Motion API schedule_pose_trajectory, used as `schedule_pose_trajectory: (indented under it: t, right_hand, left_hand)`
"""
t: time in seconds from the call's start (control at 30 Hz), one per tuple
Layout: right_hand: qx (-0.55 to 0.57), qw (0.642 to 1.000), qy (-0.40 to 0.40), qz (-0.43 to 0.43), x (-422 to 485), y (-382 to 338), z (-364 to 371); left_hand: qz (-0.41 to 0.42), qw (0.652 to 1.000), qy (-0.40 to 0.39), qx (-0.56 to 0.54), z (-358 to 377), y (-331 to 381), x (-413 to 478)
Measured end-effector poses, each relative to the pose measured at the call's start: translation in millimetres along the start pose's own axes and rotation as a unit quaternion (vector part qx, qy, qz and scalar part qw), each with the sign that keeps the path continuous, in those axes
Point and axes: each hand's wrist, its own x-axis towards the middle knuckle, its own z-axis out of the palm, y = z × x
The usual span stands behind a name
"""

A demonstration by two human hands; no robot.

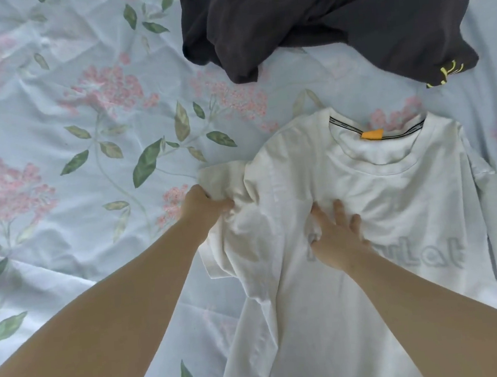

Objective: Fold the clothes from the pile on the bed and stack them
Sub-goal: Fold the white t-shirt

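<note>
A white T-shirt lies spread on the bed, collar away from the person, pale letters on the chest. The left hand grips the bunched sleeve at the shirt's left edge. The right hand presses flat on the chest with fingers spread. A dark garment lies crumpled beyond the collar, apart from the shirt.

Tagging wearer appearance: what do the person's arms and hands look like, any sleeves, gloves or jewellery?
Both forearms are bare to the frame edge, no sleeves. The left hand and right hand wear no gloves; no watch, bracelet or ring shows.
</note>
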Motion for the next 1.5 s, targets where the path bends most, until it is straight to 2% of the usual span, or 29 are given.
schedule_pose_trajectory:
  t: [0.07,0.17,0.23,0.33,0.4,0.5,0.57,0.63,0.7,0.77,0.8,0.87,0.93,1.03,1.17,1.27,1.37,1.5]
  right_hand:
    - [0.0,1.0,-0.001,0.004,0.0,-0.6,-0.4]
    - [0.001,1.0,0.002,0.004,-0.3,-1.0,-0.4]
    - [0.0,1.0,0.005,0.003,-0.1,-0.4,0.1]
    - [0.001,1.0,0.011,0.004,-1.6,-0.6,1.2]
    - [-0.004,1.0,0.022,0.004,-2.3,-0.7,3.7]
    - [-0.014,0.999,0.036,0.011,-3.3,-2.8,7.8]
    - [-0.022,0.999,0.041,0.022,-3.6,-5.4,9.7]
    - [-0.026,0.997,0.067,0.039,-6.2,-11.6,11.4]
    - [-0.023,0.985,0.171,0.018,-11.1,-22.6,12.4]
    - [-0.003,0.955,0.292,-0.057,-9.3,-37.1,7.3]
    - [0.025,0.941,0.326,-0.09,-5.1,-45.1,2.6]
    - [0.117,0.923,0.348,-0.115,8.0,-61.6,-10.9]
    - [0.225,0.905,0.351,-0.09,23.3,-71.7,-27.7]
    - [0.304,0.886,0.351,-0.025,49.2,-72.4,-47.6]
    - [0.371,0.869,0.327,0.009,78.0,-73.4,-61.8]
    - [0.383,0.867,0.318,0.027,92.6,-72.3,-68.7]
    - [0.375,0.86,0.346,0.003,95.9,-75.7,-77.3]
    - [0.419,0.817,0.395,-0.04,104.1,-81.2,-99.2]
  left_hand:
    - [0.013,0.999,-0.042,0.011,0.1,1.0,-3.2]
    - [0.051,0.994,-0.037,-0.084,-6.6,0.1,-10.2]
    - [0.084,0.993,0.024,-0.084,-19.9,-2.1,-8.8]
    - [0.117,0.979,0.159,-0.044,-47.8,-6.3,1.8]
    - [0.106,0.974,0.182,-0.084,-57.5,-12.4,6.1]
    - [0.029,0.989,0.064,-0.132,-56.3,-29.2,2.6]
    - [0.028,0.994,-0.053,-0.086,-55.5,-40.7,-0.5]
    - [0.021,0.991,-0.122,-0.043,-58.2,-46.2,-2.1]
    - [0.011,0.99,-0.116,-0.077,-61.8,-49.0,-2.3]
    - [0.007,0.98,-0.094,-0.173,-63.4,-48.9,-5.0]
    - [0.01,0.974,-0.102,-0.202,-63.3,-48.8,-6.7]
    - [0.021,0.968,-0.149,-0.201,-62.2,-50.1,-7.8]
    - [0.015,0.965,-0.177,-0.194,-60.5,-50.8,-5.6]
    - [-0.039,0.948,-0.154,-0.276,-61.0,-42.0,3.7]
    - [-0.077,0.923,-0.069,-0.37,-56.2,-24.7,27.1]
    - [-0.056,0.937,-0.019,-0.346,-48.4,-16.6,37.6]
    - [-0.053,0.944,0.008,-0.326,-49.8,-14.4,42.1]
    - [0.01,0.935,0.083,-0.344,-67.1,-11.5,52.6]
